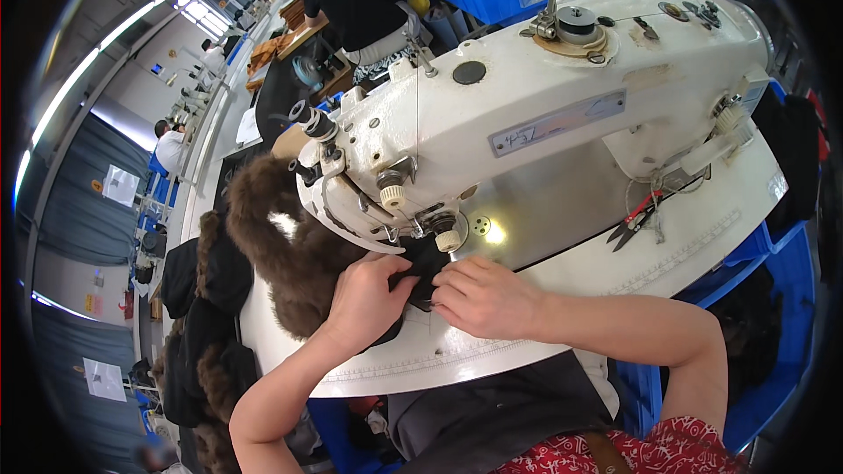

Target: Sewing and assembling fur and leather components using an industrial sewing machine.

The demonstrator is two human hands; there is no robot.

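A white sewing machine (443, 127) stands before me, with black fabric (428, 263) under its needle end. Brown fur trim (303, 285) curls out to the left, apparently part of the same piece. My left hand (364, 298) is closed at the fabric's left side, its thumb toward the cloth and its fingertips partly hidden behind the machine head. Close by on the right, my right hand (481, 300) has its fingers curled and pinches the fabric's near edge. The needle itself is hidden.
Red-handled thread snips (634, 221) lie on the white table (575, 290) under the machine's arm. More black pieces with fur (206, 325) hang at the left. Blue bins (795, 298) stand at the right. Another person (356, 4) sits beyond the machine.
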